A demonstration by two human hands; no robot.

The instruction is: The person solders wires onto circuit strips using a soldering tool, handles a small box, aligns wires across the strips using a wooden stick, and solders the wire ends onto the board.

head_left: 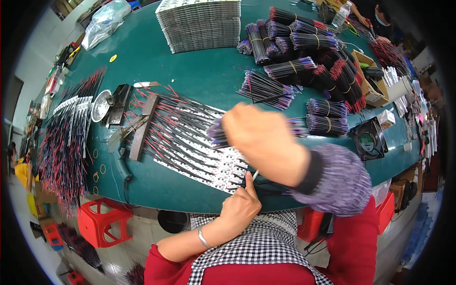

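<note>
My left hand (241,208) rests at the table's near edge, its index finger stretched out against the near right corner of the white strip boards (223,167). Its other fingers are bent, and nothing shows in them. Black and red wires (183,126) lie across these boards. Above their right side is my right hand (261,142), curled into a fist and smeared by motion; what it grips is hidden. Purple-ended black wires (217,133) show at its left, but whether it holds them I cannot tell. A thin pale stick (256,175) is beside my left index fingertip.
A dark bar (144,127) lies over the wires, near a soldering iron (122,164) and a metal bowl (100,106). Wire bundles (313,40) and a stack of white boards (199,26) fill the far side. A black fan (369,137) stands right. Another person (375,21) is far right.
</note>
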